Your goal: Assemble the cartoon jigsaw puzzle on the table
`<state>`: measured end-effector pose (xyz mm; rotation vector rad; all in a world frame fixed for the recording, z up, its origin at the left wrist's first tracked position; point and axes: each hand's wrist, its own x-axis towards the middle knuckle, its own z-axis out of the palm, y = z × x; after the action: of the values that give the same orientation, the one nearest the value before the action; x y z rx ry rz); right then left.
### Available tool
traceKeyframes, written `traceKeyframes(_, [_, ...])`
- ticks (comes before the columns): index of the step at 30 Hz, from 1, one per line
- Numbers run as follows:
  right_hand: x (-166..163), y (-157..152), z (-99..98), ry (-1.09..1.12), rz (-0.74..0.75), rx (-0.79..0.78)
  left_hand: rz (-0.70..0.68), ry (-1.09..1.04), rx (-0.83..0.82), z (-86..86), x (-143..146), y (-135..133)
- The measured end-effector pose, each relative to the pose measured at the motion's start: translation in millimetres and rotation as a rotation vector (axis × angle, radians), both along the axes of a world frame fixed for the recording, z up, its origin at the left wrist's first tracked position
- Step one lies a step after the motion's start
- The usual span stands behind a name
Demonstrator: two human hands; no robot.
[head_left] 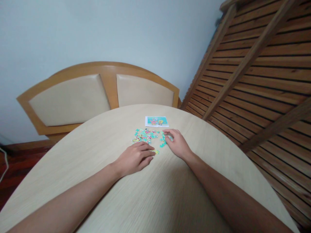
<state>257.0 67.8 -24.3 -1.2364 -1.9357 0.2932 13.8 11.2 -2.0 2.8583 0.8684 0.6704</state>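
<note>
A loose heap of small jigsaw pieces (145, 134), teal with pink, white and yellow bits, lies spread on the table. Just in front of it my left hand (136, 157) rests palm down, fingers stretched out, their tips at a few yellow-green pieces (157, 151). My right hand (178, 143) is curved over a smaller group of teal pieces (162, 139) to the right of the heap. Its thumb and fingers are apart, with the fingertips at the upper teal pieces; the palm side is hidden. Behind the pieces lies a picture card (157, 121) with a pink and a yellow cartoon figure on teal.
The round pale wood table (102, 136) fills the foreground. Beyond its far edge stands a wooden headboard (107, 84) with cream padded panels, against a pale wall (109, 29). A slatted wooden frame (255, 71) leans at the right. A white cable (5, 161) hangs at the left.
</note>
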Motion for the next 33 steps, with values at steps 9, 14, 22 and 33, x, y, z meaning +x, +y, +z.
traceKeyframes(9, [-3.9,-10.6,0.3,-0.391,0.094,-0.124,-0.048,0.005,-0.017,0.1,0.7,0.4])
traceKeyframes(14, [-3.8,-11.0,-0.1,-0.380,0.069,-0.117,-0.076,-0.007,-0.038,0.8,2.6,-0.8])
traceKeyframes(22, [-2.1,-8.4,-3.4,-0.284,0.066,-0.052,0.463,-0.200,-0.060,-8.7,-13.6,14.6])
traceKeyframes(33, [-0.8,-7.3,-2.5,-0.215,0.084,-0.031,0.610,-0.168,-0.126,-17.7,-37.6,37.7])
